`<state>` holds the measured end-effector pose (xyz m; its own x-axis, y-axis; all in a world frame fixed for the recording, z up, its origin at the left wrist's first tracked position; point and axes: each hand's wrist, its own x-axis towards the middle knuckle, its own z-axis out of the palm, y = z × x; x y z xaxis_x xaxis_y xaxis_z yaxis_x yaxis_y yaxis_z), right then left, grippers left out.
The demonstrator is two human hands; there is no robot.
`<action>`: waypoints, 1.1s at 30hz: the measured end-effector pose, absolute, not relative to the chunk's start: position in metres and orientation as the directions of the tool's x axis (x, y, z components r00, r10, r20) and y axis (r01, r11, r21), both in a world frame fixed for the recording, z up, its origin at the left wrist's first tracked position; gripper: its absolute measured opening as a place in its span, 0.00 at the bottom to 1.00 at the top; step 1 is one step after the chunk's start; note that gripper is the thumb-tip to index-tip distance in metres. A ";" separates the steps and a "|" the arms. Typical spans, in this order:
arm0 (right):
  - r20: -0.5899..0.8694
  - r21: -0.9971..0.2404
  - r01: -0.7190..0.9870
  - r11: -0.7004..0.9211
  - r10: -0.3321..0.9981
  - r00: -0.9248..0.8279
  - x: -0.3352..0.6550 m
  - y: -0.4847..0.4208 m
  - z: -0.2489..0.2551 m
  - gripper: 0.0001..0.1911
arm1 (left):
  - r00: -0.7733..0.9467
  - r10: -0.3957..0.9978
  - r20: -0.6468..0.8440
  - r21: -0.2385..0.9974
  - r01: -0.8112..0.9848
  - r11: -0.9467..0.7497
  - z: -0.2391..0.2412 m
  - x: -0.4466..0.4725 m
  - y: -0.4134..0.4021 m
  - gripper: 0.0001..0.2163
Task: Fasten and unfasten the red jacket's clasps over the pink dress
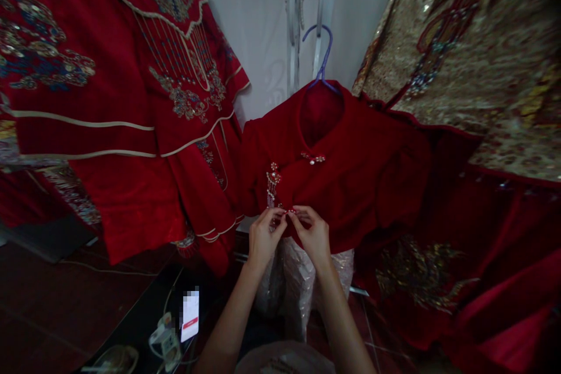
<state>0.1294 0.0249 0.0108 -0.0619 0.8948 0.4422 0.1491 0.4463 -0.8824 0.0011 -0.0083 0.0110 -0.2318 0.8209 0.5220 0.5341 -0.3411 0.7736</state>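
A short red jacket (346, 187) with a stand collar hangs in front of me on a purple hanger (324, 58). A beaded knot button (312, 158) sits below its collar, and a beaded tassel ornament (272, 181) lies on its left side in view. My left hand (266, 238) and my right hand (312, 235) meet at the jacket's lower front. Both pinch a small red frog fastener (289, 211) between thumb and fingertips. The fingers partly cover it, so whether it is fastened cannot be seen.
Embroidered red garments (175, 87) hang at left, and a gold sequined garment (495, 64) at right. Plastic-wrapped white shapes (300, 280) stand beneath the jacket. A lit phone (190, 315) and a white plug with cable (165, 340) are at lower left.
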 end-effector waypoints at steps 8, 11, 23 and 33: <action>0.498 -0.841 0.198 0.503 0.864 -0.076 0.134 0.025 0.015 0.14 | -0.101 0.827 0.552 0.679 0.630 -0.377 0.019 -0.007 -0.008 0.08; 0.468 -0.863 0.209 0.459 0.884 -0.008 0.149 0.028 0.018 0.15 | -0.231 0.799 0.554 0.718 0.619 -0.319 0.015 -0.008 -0.009 0.12; 0.466 -0.830 0.308 0.465 0.882 -0.076 0.151 0.024 0.010 0.16 | -0.180 0.830 0.527 0.704 0.640 -0.308 0.008 0.005 -0.013 0.10; 0.414 -0.878 0.232 0.418 0.908 -0.071 0.141 0.025 0.001 0.13 | -0.156 0.833 0.530 0.719 0.604 -0.344 0.002 0.008 -0.012 0.07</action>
